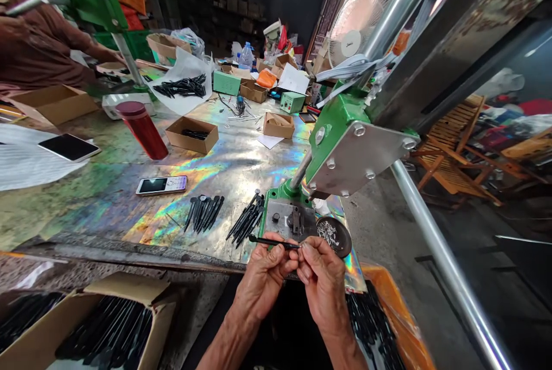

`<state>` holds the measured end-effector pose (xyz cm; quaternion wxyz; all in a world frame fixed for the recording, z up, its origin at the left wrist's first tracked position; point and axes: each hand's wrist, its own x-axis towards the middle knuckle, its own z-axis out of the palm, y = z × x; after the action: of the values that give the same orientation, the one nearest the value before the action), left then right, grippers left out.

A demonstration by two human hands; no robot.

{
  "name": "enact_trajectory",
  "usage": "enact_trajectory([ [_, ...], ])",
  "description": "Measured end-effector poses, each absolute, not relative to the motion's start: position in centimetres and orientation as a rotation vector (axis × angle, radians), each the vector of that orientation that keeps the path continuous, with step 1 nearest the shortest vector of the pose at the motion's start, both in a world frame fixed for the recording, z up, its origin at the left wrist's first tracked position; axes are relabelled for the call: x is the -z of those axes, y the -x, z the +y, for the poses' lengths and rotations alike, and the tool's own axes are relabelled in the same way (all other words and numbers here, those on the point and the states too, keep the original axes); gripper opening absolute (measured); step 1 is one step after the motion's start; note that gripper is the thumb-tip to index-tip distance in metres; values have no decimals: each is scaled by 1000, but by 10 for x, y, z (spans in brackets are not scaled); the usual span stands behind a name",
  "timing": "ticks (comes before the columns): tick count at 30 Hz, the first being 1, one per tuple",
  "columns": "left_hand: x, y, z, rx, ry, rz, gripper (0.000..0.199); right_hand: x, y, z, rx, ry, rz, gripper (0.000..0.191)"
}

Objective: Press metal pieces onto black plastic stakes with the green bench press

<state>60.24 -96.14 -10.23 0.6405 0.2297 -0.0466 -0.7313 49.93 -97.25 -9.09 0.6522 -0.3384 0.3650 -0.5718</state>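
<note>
First, locate the slim black rod: it is held just above the near edge of the tabletop, directly in front of the base of the green bench press. Its long axis lies nearly level across the view, and its thin metal tip points right. The left hand pinches the shank between thumb and forefinger. The right hand has its thumb and fingertips pressed together at the tip; whether they also hold a small part there cannot be told. Caution: a loosened pinch could drop the rod off the edge. A slip at the tip could prick a finger. Contact with the round dish of metal pieces, just to the right, could spill it. A careless set-down could mix the rod into the loose black rods beside the press.
</note>
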Motion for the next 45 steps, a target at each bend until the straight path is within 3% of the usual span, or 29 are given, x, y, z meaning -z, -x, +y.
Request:
enact_trajectory([
  [10, 99, -599, -963, 1449, -678, -327, 25, 103, -504, -973, 1359, 923, 1014, 25],
  [16, 104, -598, -964, 1338, -832, -528, 16, 114, -506, -976, 1291, 722, 886, 25],
  [28, 115, -604, -996, 1265, -1058, -762, 22, 127, -502, -999, 1283, 586, 886, 25],
  [35, 135, -603, -1023, 1149, -1243, -852, 22, 134, -507, -1009, 1262, 550, 882, 38],
  [45, 146, -606, -1049, 1073, -1308, -1065, 12, 117, -472, -997, 1282, 564, 910, 30],
])
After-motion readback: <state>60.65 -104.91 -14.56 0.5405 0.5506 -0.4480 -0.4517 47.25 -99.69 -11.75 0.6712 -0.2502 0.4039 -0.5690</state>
